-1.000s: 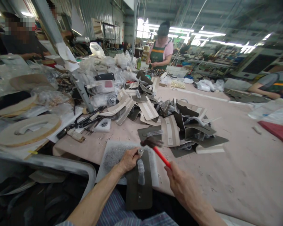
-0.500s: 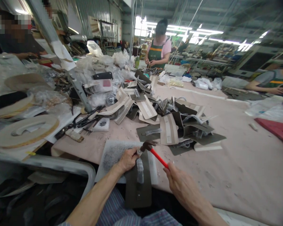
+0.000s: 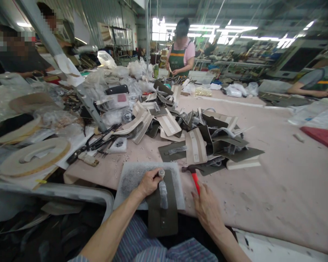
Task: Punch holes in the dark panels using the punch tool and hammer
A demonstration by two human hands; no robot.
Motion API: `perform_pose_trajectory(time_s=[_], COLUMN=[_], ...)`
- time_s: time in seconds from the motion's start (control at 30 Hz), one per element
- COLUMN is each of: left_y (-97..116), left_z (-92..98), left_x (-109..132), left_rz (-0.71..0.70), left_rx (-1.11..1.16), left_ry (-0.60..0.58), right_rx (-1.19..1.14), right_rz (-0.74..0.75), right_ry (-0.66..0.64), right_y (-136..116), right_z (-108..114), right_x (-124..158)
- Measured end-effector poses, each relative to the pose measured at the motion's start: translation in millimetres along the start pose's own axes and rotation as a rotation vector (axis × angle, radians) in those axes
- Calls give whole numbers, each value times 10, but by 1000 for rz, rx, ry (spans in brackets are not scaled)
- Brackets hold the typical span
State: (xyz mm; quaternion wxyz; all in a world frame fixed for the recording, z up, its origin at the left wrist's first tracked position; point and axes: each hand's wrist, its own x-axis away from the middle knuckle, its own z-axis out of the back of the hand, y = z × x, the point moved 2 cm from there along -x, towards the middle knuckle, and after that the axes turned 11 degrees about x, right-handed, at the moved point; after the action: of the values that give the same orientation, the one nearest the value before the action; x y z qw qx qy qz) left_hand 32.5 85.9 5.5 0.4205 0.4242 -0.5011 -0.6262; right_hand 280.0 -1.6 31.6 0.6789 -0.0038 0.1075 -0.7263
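Left fingers [image 3: 154, 174] hold a tool [image 3: 161, 173], right fingers [image 3: 203, 190] a red-handled hammer [image 3: 195, 179].

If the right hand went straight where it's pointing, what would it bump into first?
Beyond the hammer it holds, the right hand would probably meet the beige panel just ahead, though depth is unclear.

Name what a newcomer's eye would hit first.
Probably the red-handled hammer, in the right grip beside the white pad. Next, the jumbled heap of dark and cream pieces on the table beyond. Then the dark panel overhanging the pad's near edge, where the left grip holds a short tool.
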Motion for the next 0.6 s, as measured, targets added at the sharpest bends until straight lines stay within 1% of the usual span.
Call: perform_pose_trajectory(time_s=[0.03,0.07,0.13,0.17,0.2,0.27,0.3,0.33,0.37,0.5,0.6], left_y=[1,1,-9,-21,-38,-70,-78,-78,-69,-28,-63], left_z=[-2,-7,-21,-22,-14,28,58,91,125,234,259], left_x=[-2,-9,-38,-59,-79,-106,-107,-100,-84,40,132], left_rz=[-3,-6,13,37,67,120,132,133,129,114,98], left_rx=[0,3,49,108,191,365,421,446,441,355,318], left_ry=[0,1,25,72,149,352,435,481,488,375,353], right_rx=[-88,-174,-264,-253,-216,-131,-111,-113,-133,-283,-423], right_rz=[53,110,231,271,289,271,252,241,237,195,114], right_ry=[43,44,-48,-121,-185,-261,-273,-274,-267,-262,-215], right_y=[-173,-364,-752,-923,-1061,-1226,-1256,-1261,-1247,-1128,-1038], right_z=[49,88,109,86,47,-48,-88,-118,-137,-153,-124], right_x=[3,10,39,60,84,129,149,165,177,194,141])
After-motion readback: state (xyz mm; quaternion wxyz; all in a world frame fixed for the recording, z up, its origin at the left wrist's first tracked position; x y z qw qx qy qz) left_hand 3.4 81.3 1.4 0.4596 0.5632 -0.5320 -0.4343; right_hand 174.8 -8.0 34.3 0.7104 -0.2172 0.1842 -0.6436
